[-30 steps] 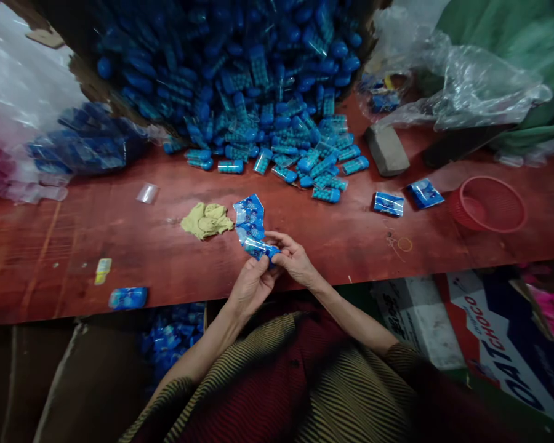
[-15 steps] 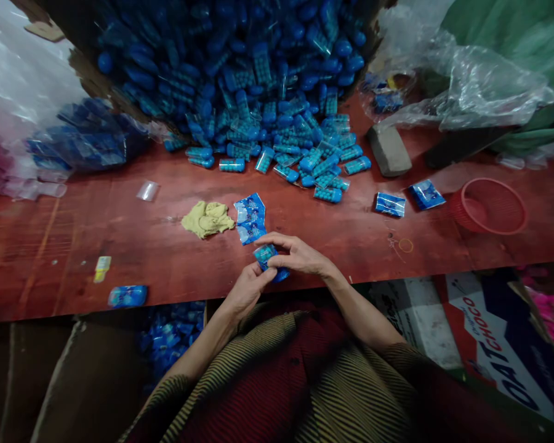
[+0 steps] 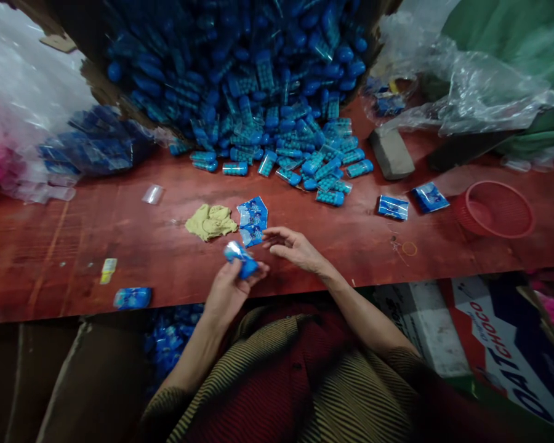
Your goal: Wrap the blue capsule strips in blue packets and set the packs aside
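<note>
Between the thumb and fingers of my left hand (image 3: 231,286) is a small blue bottle (image 3: 241,259) with a blue printed label, slightly smeared by motion. My right hand (image 3: 295,248) is apart from it, fingers stretched and holding nothing, close to the blue printed labels (image 3: 253,215) that lie on the table. A crumpled yellow cloth (image 3: 211,222) rests just left of those labels. Near the table's front edge lies another blue labelled bottle (image 3: 132,298), with a small yellow-and-white piece (image 3: 108,271) above it.
Many blue-capped clear bottles (image 3: 281,147) of blue-green balls spill from a box at the back. On the right are a grey block (image 3: 391,154), two blue label stacks (image 3: 393,207) and a red basket (image 3: 493,209). Plastic bags (image 3: 493,86) lie at both back corners.
My right hand has let go of the bottle, and its fingers have opened. My left hand has moved left with the bottle in its grip. The view has shifted slightly.
</note>
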`<state>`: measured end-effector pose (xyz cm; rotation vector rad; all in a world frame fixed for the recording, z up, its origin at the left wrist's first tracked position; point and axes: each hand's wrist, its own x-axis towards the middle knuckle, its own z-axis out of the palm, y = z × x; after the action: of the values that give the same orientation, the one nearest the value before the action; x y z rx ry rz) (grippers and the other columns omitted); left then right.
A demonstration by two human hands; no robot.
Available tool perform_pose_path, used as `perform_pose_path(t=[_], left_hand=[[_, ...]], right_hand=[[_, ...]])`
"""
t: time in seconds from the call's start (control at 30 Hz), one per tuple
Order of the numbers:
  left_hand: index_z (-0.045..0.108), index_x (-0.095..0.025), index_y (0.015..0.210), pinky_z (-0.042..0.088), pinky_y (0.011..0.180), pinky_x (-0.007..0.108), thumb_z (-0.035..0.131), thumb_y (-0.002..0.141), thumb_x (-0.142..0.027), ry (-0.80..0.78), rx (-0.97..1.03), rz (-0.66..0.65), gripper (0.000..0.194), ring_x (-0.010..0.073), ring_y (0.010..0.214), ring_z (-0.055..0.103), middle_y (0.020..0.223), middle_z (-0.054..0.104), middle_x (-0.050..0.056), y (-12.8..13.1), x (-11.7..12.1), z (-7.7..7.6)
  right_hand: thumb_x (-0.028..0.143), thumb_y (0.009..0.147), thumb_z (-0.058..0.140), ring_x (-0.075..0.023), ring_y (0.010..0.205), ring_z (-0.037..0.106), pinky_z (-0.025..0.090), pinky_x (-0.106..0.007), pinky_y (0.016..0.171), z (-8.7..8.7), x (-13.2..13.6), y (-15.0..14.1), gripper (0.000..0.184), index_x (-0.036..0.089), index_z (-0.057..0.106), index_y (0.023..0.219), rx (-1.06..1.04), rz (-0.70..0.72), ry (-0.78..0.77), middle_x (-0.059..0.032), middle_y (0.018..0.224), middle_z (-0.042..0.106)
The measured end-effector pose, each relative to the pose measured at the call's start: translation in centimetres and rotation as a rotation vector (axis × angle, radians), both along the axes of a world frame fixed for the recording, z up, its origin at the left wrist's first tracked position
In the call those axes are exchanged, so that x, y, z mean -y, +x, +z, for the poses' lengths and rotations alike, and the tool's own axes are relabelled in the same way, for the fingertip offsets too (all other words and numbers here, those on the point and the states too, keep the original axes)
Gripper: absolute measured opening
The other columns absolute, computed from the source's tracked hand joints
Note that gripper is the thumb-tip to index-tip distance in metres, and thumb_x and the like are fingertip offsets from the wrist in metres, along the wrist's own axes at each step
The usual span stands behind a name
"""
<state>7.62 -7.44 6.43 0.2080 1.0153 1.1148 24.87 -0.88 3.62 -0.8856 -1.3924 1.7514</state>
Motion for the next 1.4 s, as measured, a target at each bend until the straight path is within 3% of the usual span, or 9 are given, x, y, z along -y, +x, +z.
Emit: perform_pose_path(t=[0.13, 0.2, 0.33, 0.43, 0.57, 0.73, 0.87, 1.17, 1.4], left_hand=[[0.064, -0.016, 0.092, 0.051, 0.088, 0.035, 0.038, 0.088, -0.052, -0.041, -0.013, 0.524, 0.045, 0.0187, 0.093, 0.065, 0.088, 0.071, 0.009, -5.4, -0.6, 0.7], [0.063, -0.012, 0.096, 0.051, 0.086, 0.033, 0.026, 0.090, -0.054, -0.106, -0.051, 0.606, 0.057, 0.0186, 0.097, 0.064, 0.094, 0.069, 0.014, -7.0, -0.4, 0.5], [0.062, -0.012, 0.095, 0.048, 0.090, 0.039, 0.042, 0.088, -0.037, -0.141, -0.271, 0.380, 0.032, 0.0198, 0.091, 0.065, 0.087, 0.068, 0.010, -6.2, 0.1, -0.7], [0.063, -0.018, 0.102, 0.038, 0.102, 0.040, 0.064, 0.075, -0.030, 0.146, -0.741, 0.213, 0.029, 0.0210, 0.105, 0.059, 0.103, 0.066, 0.008, -4.1, -1.1, -1.3], [0.064, -0.020, 0.106, 0.027, 0.108, 0.038, 0.066, 0.072, -0.027, 0.471, -1.220, 0.136, 0.034, 0.0227, 0.120, 0.047, 0.119, 0.059, 0.009, -2.4, -3.9, -1.9], [0.060, -0.020, 0.112, 0.043, 0.092, 0.036, 0.060, 0.077, -0.028, 0.457, -1.055, 0.005, 0.036, 0.0213, 0.096, 0.059, 0.108, 0.063, 0.009, -0.5, -4.8, -4.1], [0.062, -0.020, 0.106, 0.037, 0.098, 0.039, 0.066, 0.071, -0.026, 0.422, -1.086, 0.015, 0.036, 0.0233, 0.100, 0.057, 0.104, 0.064, 0.009, 0.1, -4.7, -5.1], [0.051, -0.017, 0.113, 0.046, 0.058, 0.024, 0.072, 0.062, -0.031, 0.164, -0.791, 0.149, 0.057, 0.0122, 0.065, 0.059, 0.090, 0.062, 0.004, 0.5, -5.8, -4.1], [0.062, -0.014, 0.082, 0.038, 0.045, 0.018, 0.072, 0.060, -0.029, 0.155, -0.662, 0.063, 0.029, 0.0080, 0.049, 0.053, 0.063, 0.062, -0.001, 0.8, -6.0, -3.6]], right_hand=[[0.024, 0.084, 0.055, -0.0151, 0.087, 0.058, 0.045, -0.032, 0.083, -0.4, -1.9, 0.3, 0.023, 0.017, 0.062, 0.105, 0.340, -0.137, 0.284, -0.0061, 0.098, 0.063], [0.024, 0.087, 0.054, -0.0174, 0.093, 0.057, 0.043, -0.034, 0.087, -0.3, -2.9, -0.1, 0.024, 0.016, 0.062, 0.108, 0.537, -0.125, 0.448, -0.0082, 0.102, 0.063], [0.030, 0.084, 0.061, -0.0295, 0.119, 0.044, 0.036, -0.047, 0.096, -0.2, -3.8, -2.5, 0.044, 0.017, 0.052, 0.125, 0.885, 0.027, 0.692, -0.0150, 0.130, 0.051], [0.034, 0.080, 0.066, -0.0365, 0.126, 0.034, 0.029, -0.056, 0.097, -0.8, -3.4, -4.1, 0.056, 0.018, 0.047, 0.130, 1.037, 0.121, 0.803, -0.0174, 0.136, 0.046], [0.030, 0.085, 0.060, -0.0315, 0.116, 0.040, 0.032, -0.049, 0.091, -1.7, -2.7, -4.1, 0.036, 0.021, 0.055, 0.119, 1.165, 0.039, 0.817, -0.0150, 0.127, 0.052], [0.026, 0.094, 0.041, -0.0237, 0.092, 0.047, 0.033, -0.036, 0.075, -2.4, -3.0, -3.6, 0.023, 0.020, 0.063, 0.097, 1.237, -0.009, 0.819, -0.0104, 0.103, 0.061], [0.018, 0.095, 0.034, -0.0234, 0.087, 0.047, 0.031, -0.035, 0.074, -2.6, -3.2, -4.0, 0.027, 0.016, 0.061, 0.093, 1.268, -0.032, 0.843, -0.0119, 0.095, 0.061], [0.023, 0.094, 0.037, -0.0223, 0.084, 0.048, 0.031, -0.033, 0.074, -1.9, -2.8, -2.6, 0.022, 0.015, 0.057, 0.087, 1.164, -0.177, 0.804, -0.0100, 0.088, 0.060], [0.022, 0.091, 0.039, -0.0194, 0.088, 0.050, 0.038, -0.031, 0.081, -0.2, -2.4, -2.1, 0.017, 0.018, 0.052, 0.081, 0.737, -0.114, 0.735, -0.0088, 0.091, 0.059]])
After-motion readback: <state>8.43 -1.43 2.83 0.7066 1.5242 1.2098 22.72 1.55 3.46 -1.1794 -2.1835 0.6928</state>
